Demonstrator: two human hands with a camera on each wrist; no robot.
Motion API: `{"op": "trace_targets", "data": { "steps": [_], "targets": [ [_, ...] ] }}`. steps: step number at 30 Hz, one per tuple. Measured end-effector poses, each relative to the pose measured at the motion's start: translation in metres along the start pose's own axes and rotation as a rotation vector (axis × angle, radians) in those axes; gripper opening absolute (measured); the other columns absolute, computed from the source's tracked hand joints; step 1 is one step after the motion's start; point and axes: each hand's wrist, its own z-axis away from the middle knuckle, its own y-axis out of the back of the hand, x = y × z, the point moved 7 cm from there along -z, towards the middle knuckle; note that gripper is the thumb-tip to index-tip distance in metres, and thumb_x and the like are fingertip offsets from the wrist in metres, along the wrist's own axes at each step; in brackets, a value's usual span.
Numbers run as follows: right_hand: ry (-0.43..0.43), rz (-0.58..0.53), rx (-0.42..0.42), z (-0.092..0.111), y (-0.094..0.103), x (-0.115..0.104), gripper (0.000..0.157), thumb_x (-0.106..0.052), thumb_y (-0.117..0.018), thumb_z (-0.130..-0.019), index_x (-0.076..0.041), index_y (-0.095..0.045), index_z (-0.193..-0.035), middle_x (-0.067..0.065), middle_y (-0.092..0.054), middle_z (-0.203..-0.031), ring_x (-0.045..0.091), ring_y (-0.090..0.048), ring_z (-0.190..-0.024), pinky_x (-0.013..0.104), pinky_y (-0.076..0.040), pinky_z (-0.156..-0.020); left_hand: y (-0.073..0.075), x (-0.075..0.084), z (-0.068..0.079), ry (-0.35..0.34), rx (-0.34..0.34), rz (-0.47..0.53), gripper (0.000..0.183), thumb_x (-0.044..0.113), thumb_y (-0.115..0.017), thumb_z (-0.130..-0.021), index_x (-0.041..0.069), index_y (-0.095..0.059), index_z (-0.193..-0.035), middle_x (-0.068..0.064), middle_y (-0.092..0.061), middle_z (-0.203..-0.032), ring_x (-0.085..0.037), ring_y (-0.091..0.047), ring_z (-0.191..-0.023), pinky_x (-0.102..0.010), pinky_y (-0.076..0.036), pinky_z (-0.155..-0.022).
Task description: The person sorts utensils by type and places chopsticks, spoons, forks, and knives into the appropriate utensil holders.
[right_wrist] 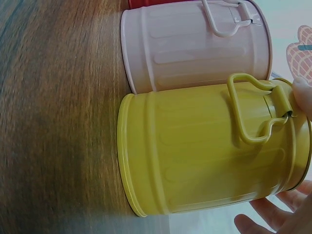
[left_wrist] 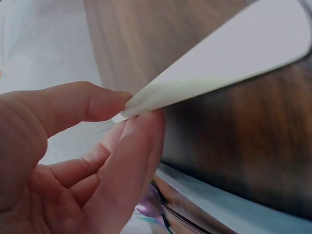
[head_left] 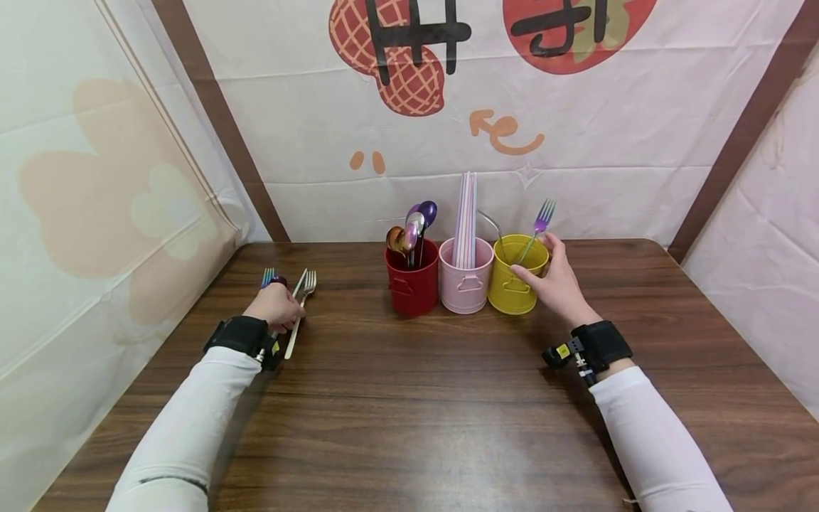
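My left hand (head_left: 275, 306) is at the left of the table, thumb and fingertips pinching the handle of a silver fork (head_left: 310, 283). The left wrist view shows its pale handle (left_wrist: 219, 58) widening toward the camera. Beside that hand lie another slim silver utensil (head_left: 300, 282), iridescent fork tines (head_left: 267, 275) and a purple spoon (left_wrist: 150, 202), partly covered. My right hand (head_left: 560, 281) grips the yellow bucket (head_left: 513, 293) near its rim, thumb in front, other fingers round the right side. An iridescent fork (head_left: 542, 217) leans inside, tines up, with a curved silver piece (head_left: 491, 220).
A pink bucket (head_left: 465, 293) with striped sticks (head_left: 466, 213) stands left of the yellow one. Next to it a red bucket (head_left: 412, 295) holds several spoons (head_left: 416, 222). All stand near the back edge of the wooden table (head_left: 409, 412), before a printed cloth wall (head_left: 288, 142).
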Motion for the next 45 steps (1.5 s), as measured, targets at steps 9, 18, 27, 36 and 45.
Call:
{"op": "trace_targets", "data": {
  "steps": [9, 18, 27, 36, 45],
  "targets": [
    [0.007, 0.004, 0.007, 0.0, 0.002, -0.001, 0.093, -0.035, -0.071, -0.09, -0.004, -0.009, -0.151, 0.022, -0.026, -0.152, 0.036, -0.025, -0.14, 0.053, -0.02, -0.112, 0.014, 0.019, -0.001, -0.003, 0.059, 0.213, 0.023, 0.006, -0.061, -0.091, -0.013, -0.061, -0.104, -0.006, -0.065, -0.069, -0.012, -0.064, -0.059, -0.032, -0.056, -0.056],
    [0.014, 0.014, 0.01, 0.0, 0.001, -0.001, 0.092, -0.035, -0.071, -0.089, -0.003, -0.01, -0.151, 0.022, -0.027, -0.152, 0.037, -0.025, -0.14, 0.053, -0.02, -0.112, 0.025, 0.073, 0.014, -0.184, 0.1, 0.478, 0.031, 0.017, -0.062, -0.096, -0.009, -0.059, -0.113, -0.003, -0.069, -0.084, -0.013, -0.066, -0.072, -0.03, -0.057, -0.06],
    [0.015, 0.015, 0.012, 0.001, 0.0, -0.003, 0.092, -0.034, -0.071, -0.09, -0.002, -0.01, -0.15, 0.023, -0.027, -0.151, 0.037, -0.025, -0.14, 0.052, -0.019, -0.112, 0.024, 0.143, 0.037, -0.385, 0.099, 0.766, 0.006, 0.01, -0.063, -0.095, 0.007, -0.064, -0.099, -0.005, -0.072, -0.09, -0.01, -0.064, -0.072, -0.027, -0.055, -0.056],
    [0.014, 0.015, 0.01, 0.001, 0.0, -0.002, 0.092, -0.035, -0.071, -0.09, -0.002, -0.009, -0.15, 0.023, -0.027, -0.152, 0.037, -0.025, -0.14, 0.052, -0.02, -0.113, 0.011, 0.21, 0.048, -0.576, 0.094, 0.821, 0.012, 0.009, -0.062, -0.095, 0.001, -0.062, -0.104, -0.012, -0.069, -0.095, -0.016, -0.065, -0.08, -0.03, -0.056, -0.063],
    [0.025, 0.018, 0.016, 0.001, 0.0, -0.001, 0.091, -0.035, -0.071, -0.089, -0.002, -0.011, -0.149, 0.023, -0.028, -0.151, 0.037, -0.027, -0.139, 0.052, -0.02, -0.112, -0.004, 0.273, 0.037, -0.64, 0.157, 0.808, 0.019, 0.008, -0.062, -0.096, -0.002, -0.059, -0.112, -0.014, -0.068, -0.097, -0.015, -0.06, -0.073, -0.027, -0.054, -0.06]
  ]
}}
